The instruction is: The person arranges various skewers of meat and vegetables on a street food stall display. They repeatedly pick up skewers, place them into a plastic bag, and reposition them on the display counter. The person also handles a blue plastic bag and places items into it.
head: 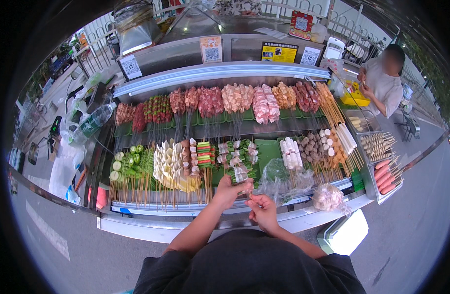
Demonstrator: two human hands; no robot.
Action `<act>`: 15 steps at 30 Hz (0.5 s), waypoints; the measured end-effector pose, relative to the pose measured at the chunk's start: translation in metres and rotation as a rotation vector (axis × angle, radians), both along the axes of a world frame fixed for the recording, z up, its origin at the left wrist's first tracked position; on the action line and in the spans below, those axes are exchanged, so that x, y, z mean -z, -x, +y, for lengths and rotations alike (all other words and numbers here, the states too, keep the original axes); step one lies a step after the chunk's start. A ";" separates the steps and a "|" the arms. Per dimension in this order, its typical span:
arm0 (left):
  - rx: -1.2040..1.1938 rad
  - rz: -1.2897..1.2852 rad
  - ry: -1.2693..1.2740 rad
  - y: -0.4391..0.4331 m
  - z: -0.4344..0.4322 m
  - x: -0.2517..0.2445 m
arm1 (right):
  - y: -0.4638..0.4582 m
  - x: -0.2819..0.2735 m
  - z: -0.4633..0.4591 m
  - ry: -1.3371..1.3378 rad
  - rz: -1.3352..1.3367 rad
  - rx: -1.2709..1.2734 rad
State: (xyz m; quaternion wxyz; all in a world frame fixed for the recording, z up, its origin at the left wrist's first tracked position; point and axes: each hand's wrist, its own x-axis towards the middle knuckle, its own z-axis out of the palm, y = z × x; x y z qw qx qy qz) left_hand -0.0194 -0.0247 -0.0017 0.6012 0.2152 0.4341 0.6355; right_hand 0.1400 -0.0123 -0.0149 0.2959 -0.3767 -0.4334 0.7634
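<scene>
Over the front edge of a chilled display, both hands are on one bamboo skewer of meat-wrapped greens [241, 173]. My left hand [228, 192] pinches around its lower food pieces, partly covering them. Just below, my right hand [262, 212] grips the bare stick between thumb and fingers. Similar skewers of wrapped greens [235, 158] lie right beyond my hands, on a green tray [267, 152] whose bare part shows to their right. Close to my right hand, a crumpled clear plastic bag [278, 180] lies across the display's front.
Raw meat skewers [210, 101] fill the back row. Mushroom skewers [170, 160] and green pepper skewers [135, 160] lie front left. A bagged bundle [328, 197] rests on the front ledge, near sausage skewers [384, 178] in a metal tray. Another person [385, 81] is at the right end.
</scene>
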 end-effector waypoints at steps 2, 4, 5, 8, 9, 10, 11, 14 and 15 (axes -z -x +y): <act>0.023 0.056 -0.078 0.008 0.006 -0.002 | 0.001 0.001 0.004 0.049 0.022 0.007; -0.058 0.193 -0.036 0.017 0.012 -0.017 | 0.006 0.017 0.024 -0.001 0.053 0.085; -0.099 0.261 -0.015 0.023 0.017 -0.025 | 0.009 0.025 0.036 -0.025 0.067 0.125; -0.290 0.422 -0.039 0.045 0.043 -0.029 | 0.036 0.021 0.076 0.025 -0.019 0.179; -0.282 0.627 -0.086 0.047 0.054 -0.030 | 0.044 0.026 0.087 0.039 -0.030 0.197; -0.269 0.832 -0.138 0.049 0.066 -0.033 | 0.052 0.035 0.097 0.057 -0.044 0.180; -0.253 1.037 -0.195 0.048 0.078 -0.036 | 0.059 0.043 0.105 0.074 -0.058 0.166; 0.052 1.760 -0.171 0.036 0.113 -0.026 | 0.075 0.048 0.108 0.057 -0.147 0.155; 0.183 1.973 -0.151 0.028 0.121 -0.018 | 0.074 0.047 0.105 0.044 -0.189 0.169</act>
